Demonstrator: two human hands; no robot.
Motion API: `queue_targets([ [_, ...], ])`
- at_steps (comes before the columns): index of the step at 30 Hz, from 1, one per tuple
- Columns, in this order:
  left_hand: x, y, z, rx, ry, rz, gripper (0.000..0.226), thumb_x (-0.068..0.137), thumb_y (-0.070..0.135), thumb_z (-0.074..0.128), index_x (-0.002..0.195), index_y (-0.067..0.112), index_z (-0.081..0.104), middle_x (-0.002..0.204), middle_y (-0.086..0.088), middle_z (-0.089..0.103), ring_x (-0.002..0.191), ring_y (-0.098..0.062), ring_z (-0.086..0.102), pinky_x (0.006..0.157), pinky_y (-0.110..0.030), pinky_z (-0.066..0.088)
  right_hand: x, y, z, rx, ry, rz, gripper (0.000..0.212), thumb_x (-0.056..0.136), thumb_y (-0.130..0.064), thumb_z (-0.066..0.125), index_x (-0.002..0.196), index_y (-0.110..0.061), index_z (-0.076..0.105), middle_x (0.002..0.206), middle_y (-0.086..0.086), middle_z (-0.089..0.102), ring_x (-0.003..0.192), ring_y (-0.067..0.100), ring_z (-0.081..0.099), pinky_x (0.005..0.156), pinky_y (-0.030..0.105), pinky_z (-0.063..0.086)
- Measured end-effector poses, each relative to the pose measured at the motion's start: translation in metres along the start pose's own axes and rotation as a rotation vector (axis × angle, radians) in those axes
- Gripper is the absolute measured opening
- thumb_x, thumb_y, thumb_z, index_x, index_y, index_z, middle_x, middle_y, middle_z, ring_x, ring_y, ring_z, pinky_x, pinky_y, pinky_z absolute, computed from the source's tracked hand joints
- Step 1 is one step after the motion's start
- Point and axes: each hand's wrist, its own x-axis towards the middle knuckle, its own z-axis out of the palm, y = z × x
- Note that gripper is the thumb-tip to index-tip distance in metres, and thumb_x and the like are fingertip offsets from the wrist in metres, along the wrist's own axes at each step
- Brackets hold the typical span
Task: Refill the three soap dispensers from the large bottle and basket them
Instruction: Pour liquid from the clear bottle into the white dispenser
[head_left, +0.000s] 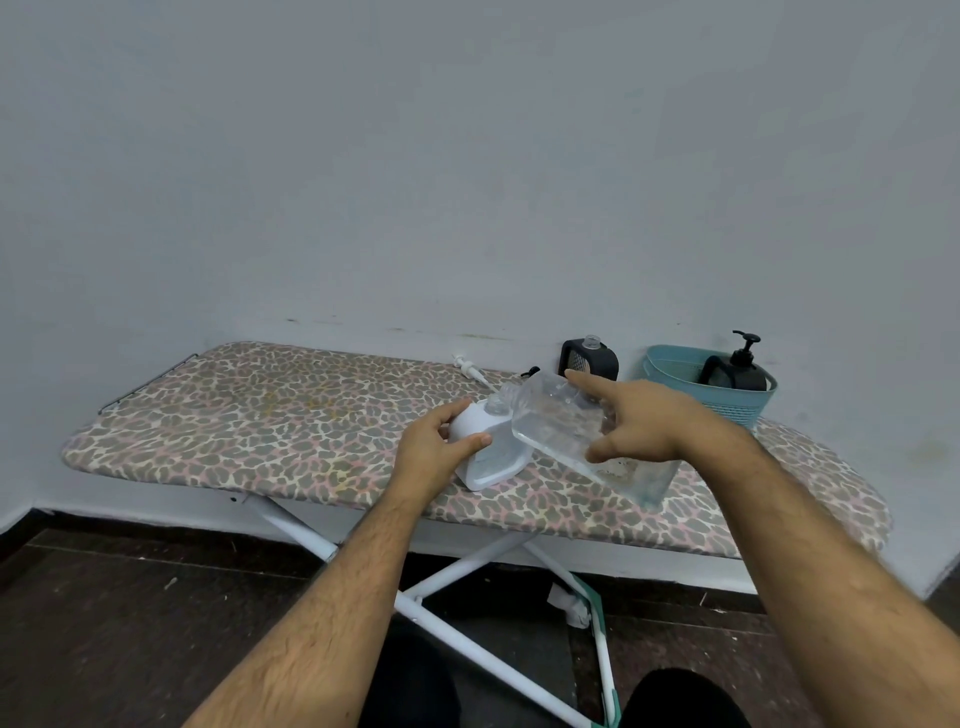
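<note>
Two hands busy near the front edge of the ironing board (249, 415), w/ the pour on the second dispenser under way, as I judge it. Left hand (434, 447) is wrapped on the white dispenser (485, 452), which stands on the board near the front edge, about mid-length, cap off, neck open. Right hand (641, 426) is clamped round the large clear bottle (571, 431), index finger stretched along its top side; bottle is tilted w/ its mouth down-left, right at the white dispenser's neck. Liquid sits in the bottle's lower side; whether any stream is running I can't tell.

Farther back, toward the rear edge, a white pump head (467, 366) lies loose on the cover, prob. the white one's. Beside it, at the rear edge, a black dispenser (589, 361) stands open, no pump on. At the rear right corner a teal basket (670, 364) holds another black dispenser (740, 371) w/ pump fitted, so one looks done.

Next move calls for: steady tilt, mouth kept over the neck, stop before overflow, then set the bottle upright, screw the pump on, basket it. The open black one prob. follows.
</note>
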Motion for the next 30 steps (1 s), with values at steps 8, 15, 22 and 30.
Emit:
queue_targets([
  [8, 0.0, -0.001, 0.001, 0.011, 0.01, 0.002, 0.064, 0.077, 0.025, 0.083, 0.136, 0.023, 0.059, 0.132, 0.009, 0.06, 0.111, -0.011, 0.058, 0.077, -0.017, 0.047, -0.004, 0.03, 0.047, 0.516, 0.166, 0.049, 0.072, 0.073, -0.027, 0.082, 0.134, -0.032, 0.044, 0.094, -0.006, 0.07, 0.088, 0.012, 0.065, 0.074, 0.029, 0.049],
  [15, -0.002, -0.002, 0.003, 0.011, 0.024, 0.013, 0.063, 0.079, 0.024, 0.082, 0.137, 0.022, 0.058, 0.135, 0.005, 0.059, 0.11, -0.011, 0.057, 0.075, -0.016, 0.047, 0.012, 0.047, 0.083, 0.881, 0.449, 0.246, 0.058, 0.071, -0.02, 0.086, 0.114, -0.021, 0.047, 0.101, 0.0, 0.067, 0.09, 0.016, 0.065, 0.074, 0.033, 0.053],
  [22, -0.003, -0.003, 0.004, 0.012, 0.038, 0.027, 0.061, 0.08, 0.023, 0.081, 0.136, 0.023, 0.058, 0.132, 0.008, 0.058, 0.109, -0.01, 0.056, 0.07, -0.009, 0.045, 0.041, 0.047, 0.101, 0.961, 0.675, 0.385, 0.063, 0.073, -0.024, 0.086, 0.118, -0.02, 0.042, 0.109, -0.001, 0.063, 0.095, 0.017, 0.063, 0.079, 0.03, 0.048],
  [30, -0.001, -0.006, 0.003, 0.006, 0.026, 0.018, 0.059, 0.079, 0.024, 0.081, 0.133, 0.03, 0.059, 0.122, 0.015, 0.058, 0.104, -0.002, 0.056, 0.074, -0.015, 0.047, 0.061, 0.046, 0.119, 0.921, 0.802, 0.458, 0.06, 0.075, -0.024, 0.085, 0.112, -0.024, 0.038, 0.112, 0.0, 0.058, 0.1, 0.019, 0.06, 0.085, 0.028, 0.047],
])
